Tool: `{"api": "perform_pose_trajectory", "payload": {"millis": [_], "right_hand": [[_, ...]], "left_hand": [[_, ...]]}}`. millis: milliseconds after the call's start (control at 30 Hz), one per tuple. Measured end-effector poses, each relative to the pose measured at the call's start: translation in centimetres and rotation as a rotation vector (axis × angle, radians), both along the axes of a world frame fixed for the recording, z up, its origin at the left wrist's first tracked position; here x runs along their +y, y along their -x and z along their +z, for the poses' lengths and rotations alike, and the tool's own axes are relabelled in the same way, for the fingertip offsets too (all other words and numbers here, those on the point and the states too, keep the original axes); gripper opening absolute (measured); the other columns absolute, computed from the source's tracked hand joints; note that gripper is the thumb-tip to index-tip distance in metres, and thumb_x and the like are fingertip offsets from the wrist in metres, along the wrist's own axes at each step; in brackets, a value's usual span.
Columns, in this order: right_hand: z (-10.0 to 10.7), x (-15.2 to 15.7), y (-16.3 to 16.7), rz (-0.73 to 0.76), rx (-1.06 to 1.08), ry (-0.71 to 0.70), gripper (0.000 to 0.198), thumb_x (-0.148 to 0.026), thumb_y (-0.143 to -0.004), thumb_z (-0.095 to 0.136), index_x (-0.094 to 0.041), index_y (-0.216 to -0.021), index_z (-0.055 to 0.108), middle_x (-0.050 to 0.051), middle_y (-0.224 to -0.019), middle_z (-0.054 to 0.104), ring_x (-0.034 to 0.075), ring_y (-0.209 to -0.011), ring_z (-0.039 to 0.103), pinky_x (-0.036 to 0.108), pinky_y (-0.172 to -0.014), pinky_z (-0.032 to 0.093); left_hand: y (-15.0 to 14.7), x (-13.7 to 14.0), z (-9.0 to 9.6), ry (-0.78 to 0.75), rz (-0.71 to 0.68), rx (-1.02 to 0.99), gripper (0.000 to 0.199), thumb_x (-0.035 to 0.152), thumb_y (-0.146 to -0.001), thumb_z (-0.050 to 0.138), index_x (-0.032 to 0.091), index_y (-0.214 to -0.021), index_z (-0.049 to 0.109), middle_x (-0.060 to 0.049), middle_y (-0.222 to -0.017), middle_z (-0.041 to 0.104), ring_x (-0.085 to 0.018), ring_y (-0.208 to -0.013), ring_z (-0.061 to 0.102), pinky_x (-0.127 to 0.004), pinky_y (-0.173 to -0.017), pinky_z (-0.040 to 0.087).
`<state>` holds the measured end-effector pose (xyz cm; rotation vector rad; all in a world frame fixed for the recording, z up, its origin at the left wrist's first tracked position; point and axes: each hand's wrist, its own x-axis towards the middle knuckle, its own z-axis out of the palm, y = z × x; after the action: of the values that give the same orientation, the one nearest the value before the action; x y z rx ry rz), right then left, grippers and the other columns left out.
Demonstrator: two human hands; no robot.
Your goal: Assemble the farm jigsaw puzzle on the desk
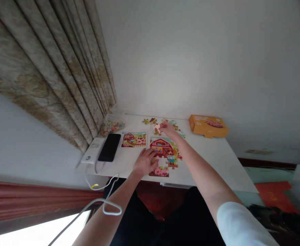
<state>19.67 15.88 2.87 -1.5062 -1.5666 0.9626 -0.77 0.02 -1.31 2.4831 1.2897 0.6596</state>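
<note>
A partly joined jigsaw puzzle (161,142) with a red barn, a figure and a pink pig lies near the table's front edge, with a gap in its lower middle. My left hand (145,162) rests over its left side, fingers stretched out. Beyond the puzzle, my right hand (168,129) has its fingers closed on a pink puzzle piece (157,128); the fingertips partly cover that piece. Loose pieces (150,121) lie at the back, and others are partly hidden behind my right hand. Left of the puzzle is a farm picture card (133,139).
On the white table (206,160) a yellow box (208,125) stands at the back right. A black phone (109,147), a white device (92,151) and a clear bag of pieces (112,125) sit at the left. A white cable (113,205) hangs off the front left.
</note>
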Motion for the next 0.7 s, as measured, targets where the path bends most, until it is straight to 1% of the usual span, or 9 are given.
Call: {"api": "perform_pose_trajectory", "payload": {"millis": [100, 167, 200, 300, 400, 467, 533, 633, 700], "right_hand": [[-0.6, -5.1, -2.9, -0.122, 0.321, 0.053, 0.042, -0.026, -0.061, 0.073, -0.024, -0.101, 0.06, -0.003, -0.074, 0.069, 0.019, -0.068, 0.066, 0.03, -0.066, 0.049], [-0.9, -9.3, -4.8, -0.184, 0.436, 0.052, 0.056, -0.029, -0.058, 0.077, -0.026, -0.111, 0.06, -0.004, -0.077, 0.071, 0.019, -0.069, 0.067, 0.029, -0.064, 0.05], [-1.0, -11.5, -5.8, -0.213, 0.471, 0.053, 0.059, -0.03, -0.058, 0.079, -0.026, -0.114, 0.06, -0.003, -0.078, 0.071, 0.02, -0.07, 0.067, 0.029, -0.063, 0.05], [-1.7, -17.7, -8.3, -0.3, 0.547, 0.033, 0.059, -0.038, -0.061, 0.084, -0.026, -0.115, 0.063, -0.001, -0.083, 0.073, 0.02, -0.072, 0.069, 0.031, -0.064, 0.053], [-2.8, -22.3, -10.4, -0.454, 0.566, -0.015, 0.055, -0.046, -0.063, 0.087, -0.023, -0.108, 0.065, 0.001, -0.08, 0.074, 0.02, -0.068, 0.069, 0.03, -0.061, 0.053], [-3.5, -24.0, -11.4, -0.519, 0.576, -0.031, 0.054, -0.05, -0.062, 0.089, -0.022, -0.101, 0.065, 0.002, -0.077, 0.074, 0.021, -0.066, 0.069, 0.032, -0.06, 0.054], [-3.9, -24.8, -12.0, -0.534, 0.582, -0.04, 0.055, -0.054, -0.06, 0.09, -0.021, -0.097, 0.065, 0.003, -0.076, 0.075, 0.022, -0.068, 0.07, 0.034, -0.063, 0.057], [-4.0, -24.9, -12.2, -0.498, 0.576, -0.029, 0.057, -0.057, -0.056, 0.092, -0.021, -0.092, 0.067, 0.004, -0.077, 0.075, 0.023, -0.071, 0.072, 0.038, -0.069, 0.06], [-3.9, -24.8, -12.1, -0.447, 0.558, -0.011, 0.056, -0.058, -0.056, 0.092, -0.021, -0.09, 0.067, 0.004, -0.077, 0.076, 0.023, -0.073, 0.072, 0.039, -0.073, 0.061]], "left_hand": [[0.2, 0.2, -0.4, -0.069, 0.009, -0.027, 0.031, 0.029, -0.098, 0.06, 0.02, -0.126, 0.069, -0.012, -0.134, 0.068, -0.026, -0.128, 0.061, -0.049, -0.118, 0.043], [0.3, 0.3, -0.7, -0.125, 0.03, -0.064, 0.029, 0.028, -0.099, 0.058, 0.02, -0.123, 0.07, -0.012, -0.129, 0.069, -0.027, -0.123, 0.063, -0.048, -0.113, 0.048], [0.3, 0.2, -0.8, -0.15, 0.04, -0.087, 0.028, 0.026, -0.099, 0.057, 0.02, -0.122, 0.07, -0.012, -0.127, 0.07, -0.026, -0.121, 0.064, -0.047, -0.111, 0.05], [-0.1, -0.2, -0.9, -0.216, 0.083, -0.182, 0.027, 0.019, -0.097, 0.054, 0.021, -0.118, 0.071, -0.011, -0.121, 0.071, -0.025, -0.116, 0.065, -0.045, -0.107, 0.053], [-1.8, -1.1, -0.7, -0.251, 0.104, -0.254, 0.026, 0.017, -0.097, 0.053, 0.022, -0.116, 0.071, -0.01, -0.117, 0.071, -0.025, -0.113, 0.066, -0.044, -0.104, 0.055], [-3.6, -2.0, -0.4, -0.251, 0.053, -0.25, 0.026, 0.016, -0.095, 0.055, 0.022, -0.115, 0.07, -0.01, -0.117, 0.071, -0.025, -0.112, 0.066, -0.045, -0.102, 0.055], [-5.8, -2.8, 0.0, -0.236, -0.031, -0.225, 0.026, 0.016, -0.095, 0.056, 0.023, -0.116, 0.069, -0.01, -0.118, 0.07, -0.026, -0.113, 0.065, -0.046, -0.102, 0.054], [-9.1, -4.0, 0.4, -0.199, -0.168, -0.17, 0.029, 0.018, -0.096, 0.058, 0.023, -0.123, 0.066, -0.01, -0.125, 0.068, -0.027, -0.12, 0.063, -0.049, -0.106, 0.052], [-10.8, -4.5, 0.6, -0.173, -0.239, -0.129, 0.039, 0.022, -0.095, 0.062, 0.024, -0.134, 0.06, -0.012, -0.136, 0.063, -0.029, -0.128, 0.059, -0.051, -0.111, 0.049]]}}
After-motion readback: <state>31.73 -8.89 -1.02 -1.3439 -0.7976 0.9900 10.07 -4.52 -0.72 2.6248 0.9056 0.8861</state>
